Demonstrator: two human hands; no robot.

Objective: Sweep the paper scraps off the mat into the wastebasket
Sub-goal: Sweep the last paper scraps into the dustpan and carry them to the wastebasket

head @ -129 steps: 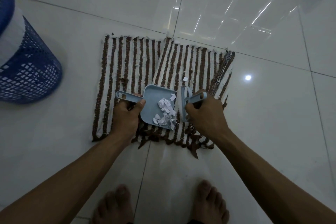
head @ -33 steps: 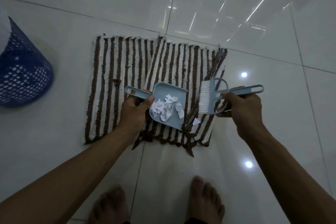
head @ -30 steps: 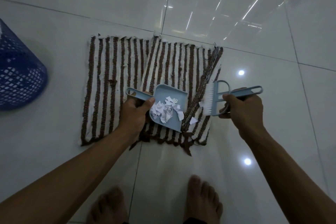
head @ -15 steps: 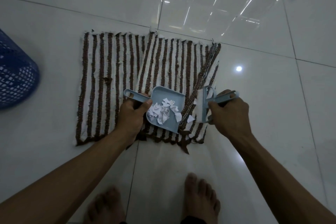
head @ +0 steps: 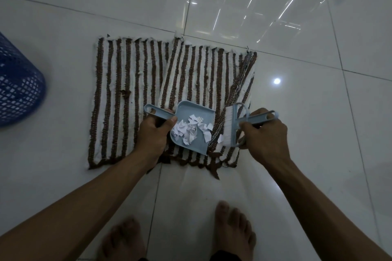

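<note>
A brown-and-white striped mat (head: 131, 82) lies on the tiled floor. My left hand (head: 153, 133) grips the handle of a pale blue dustpan (head: 198, 146) resting on the mat's near right part. White paper scraps (head: 189, 130) are piled in the pan. One loose scrap (head: 220, 138) lies on the mat between the pan's open edge and the white bristles of a pale blue hand brush (head: 234, 125). My right hand (head: 265, 137) holds the brush by its handle, bristles close to the pan's edge. The blue mesh wastebasket (head: 17, 91) stands at the far left.
Glossy white floor tiles (head: 318, 112) surround the mat and reflect ceiling lights. My bare feet, left (head: 123, 239) and right (head: 233, 231), stand just behind the mat's frayed near edge. The wastebasket is about one mat-width left of the dustpan.
The brush swung out to the right, then came back in against the pan's edge. A loose scrap now lies closer to the pan. The dustpan stayed in place.
</note>
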